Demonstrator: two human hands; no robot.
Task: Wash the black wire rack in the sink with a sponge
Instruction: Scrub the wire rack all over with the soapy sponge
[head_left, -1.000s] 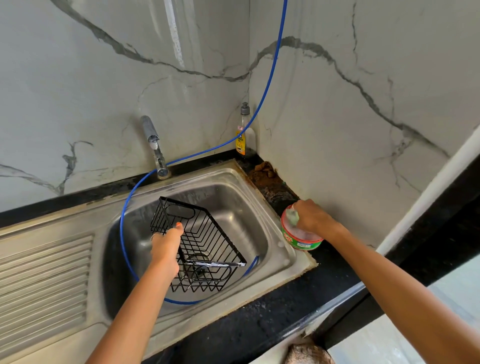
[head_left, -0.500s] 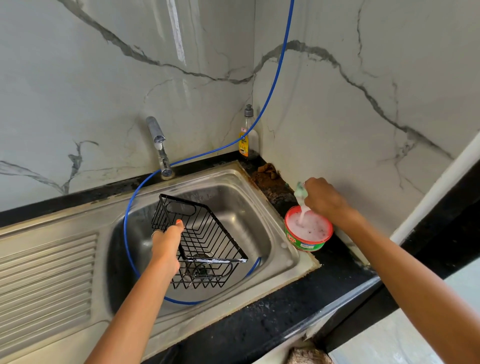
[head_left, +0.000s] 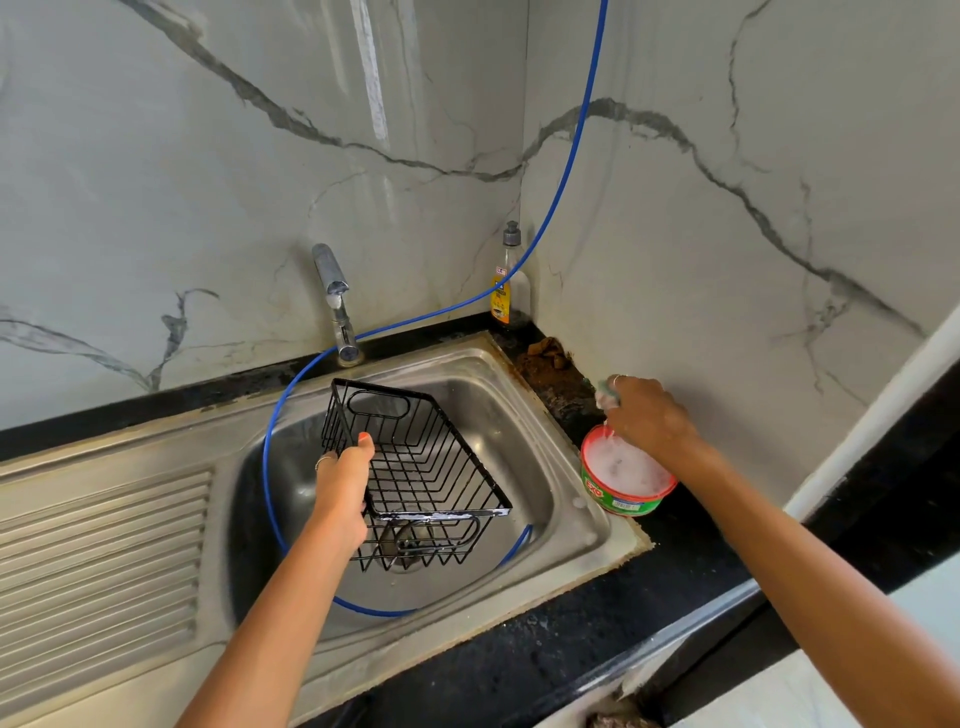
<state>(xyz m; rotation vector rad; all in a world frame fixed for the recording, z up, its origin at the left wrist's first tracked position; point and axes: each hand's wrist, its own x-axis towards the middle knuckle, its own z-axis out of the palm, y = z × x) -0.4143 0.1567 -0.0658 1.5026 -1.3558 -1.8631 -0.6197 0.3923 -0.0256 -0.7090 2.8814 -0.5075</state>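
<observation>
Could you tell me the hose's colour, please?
Blue; the thin blue hose shows best in the head view.

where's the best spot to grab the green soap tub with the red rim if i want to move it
Grip the round green soap tub with the red rim by its outer wall just under the rim, coming from the front. It stands upright and full of foam, so fingers should stay outside. The right hand, holding the sponge, hovers over its far side, by the wall.

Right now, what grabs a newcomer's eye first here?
The black wire rack, tilted in the steel sink and gripped by the left hand. Next, the blue hose dropping down the wall and looping round the basin. Then the right hand holding a sponge over the foamy soap tub.
</observation>
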